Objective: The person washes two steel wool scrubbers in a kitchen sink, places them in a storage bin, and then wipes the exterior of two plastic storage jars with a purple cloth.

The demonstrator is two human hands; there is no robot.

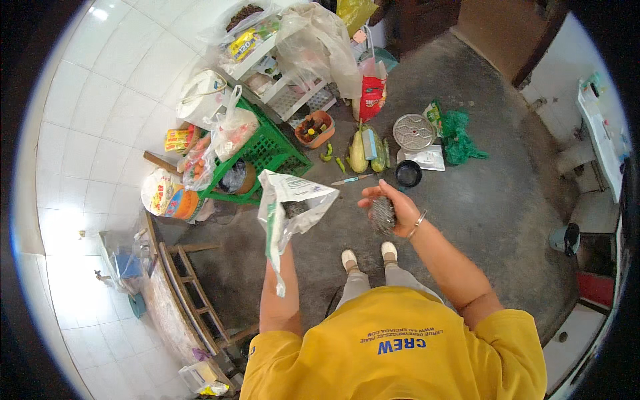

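Observation:
A white and green printed plastic bag (293,207) is held up on my left side, its mouth spread wide. Something dark shows inside it. My left forearm (281,297) runs up behind the bag, which hides the fingers holding it. To the right, my right hand (403,205) is curled around a grey steel wool scrubber (381,215), apart from the bag. A metal bracelet (418,224) circles the right wrist.
A green crate (283,157) with bagged produce stands ahead left. On the floor ahead lie a knife (351,179), squashes (359,153), a black bowl (408,173), a round metal rack (413,132) and a green net bag (460,137). A wooden ladder (193,287) leans at left.

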